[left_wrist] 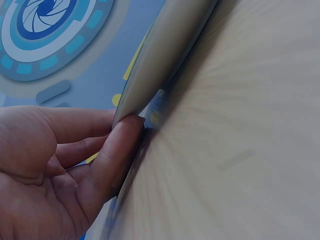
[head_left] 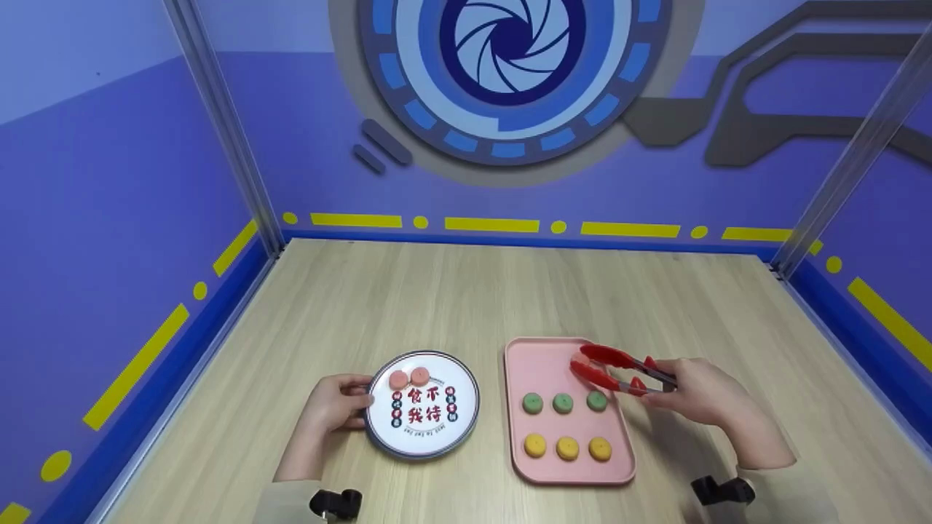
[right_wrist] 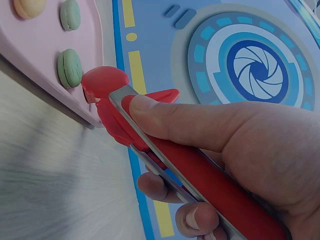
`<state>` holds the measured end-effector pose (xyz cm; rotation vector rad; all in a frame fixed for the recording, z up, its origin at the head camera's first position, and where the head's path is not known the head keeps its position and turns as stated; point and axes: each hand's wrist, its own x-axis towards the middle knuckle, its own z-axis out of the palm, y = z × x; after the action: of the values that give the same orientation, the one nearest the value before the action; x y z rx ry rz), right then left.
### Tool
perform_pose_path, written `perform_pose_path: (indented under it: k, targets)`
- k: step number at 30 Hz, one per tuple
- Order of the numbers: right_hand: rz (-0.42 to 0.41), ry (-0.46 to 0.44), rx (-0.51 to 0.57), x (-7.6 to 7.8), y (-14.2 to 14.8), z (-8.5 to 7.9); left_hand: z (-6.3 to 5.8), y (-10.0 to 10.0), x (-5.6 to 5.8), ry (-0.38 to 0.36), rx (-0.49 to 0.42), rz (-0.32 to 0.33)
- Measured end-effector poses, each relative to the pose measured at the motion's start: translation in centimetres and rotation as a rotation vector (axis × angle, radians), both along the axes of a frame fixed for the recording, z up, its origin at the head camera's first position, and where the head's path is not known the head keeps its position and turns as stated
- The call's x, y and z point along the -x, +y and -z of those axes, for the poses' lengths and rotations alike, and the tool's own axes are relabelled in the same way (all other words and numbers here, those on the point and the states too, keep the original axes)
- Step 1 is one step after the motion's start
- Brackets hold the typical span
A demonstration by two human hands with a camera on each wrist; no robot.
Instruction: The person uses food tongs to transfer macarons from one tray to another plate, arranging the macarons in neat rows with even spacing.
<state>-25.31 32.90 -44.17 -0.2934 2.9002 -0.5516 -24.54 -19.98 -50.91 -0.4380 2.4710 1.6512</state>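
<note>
My left hand (head_left: pixel 336 404) pinches the left rim of a round white plate (head_left: pixel 459 397) between thumb and fingers; the left wrist view shows the plate's underside (left_wrist: pixel 170 50) edge-on. Two pink macarons (head_left: pixel 398 379) lie near the plate's upper left, by printed red characters. In my right hand (head_left: pixel 695 389) is a pair of red-tipped tongs (head_left: pixel 608 356), held over the far right part of a pink tray (head_left: pixel 539 356). Between the tong heads a pink macaron (head_left: pixel 580 358) shows partly; whether it touches the tray I cannot tell.
On the tray sit a row of three green macarons (head_left: pixel 562 403) and a nearer row of three yellow macarons (head_left: pixel 567 447). Plate and tray stand apart on a wooden table (head_left: pixel 437 291). Blue-purple walls (head_left: pixel 247 131) enclose its back and sides.
</note>
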Motion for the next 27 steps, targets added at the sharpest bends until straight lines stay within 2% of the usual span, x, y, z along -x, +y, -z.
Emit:
perform_pose_path:
  k: [13,27]
  targets:
    - [-0.010,0.022,-0.017,-0.1,-0.6,-0.4,0.0,0.0,0.0,-0.005,-0.009,0.001]
    - [-0.068,0.070,0.018,-0.2,-2.0,-1.0,0.0,-0.1,0.1,0.006,0.011,0.005]
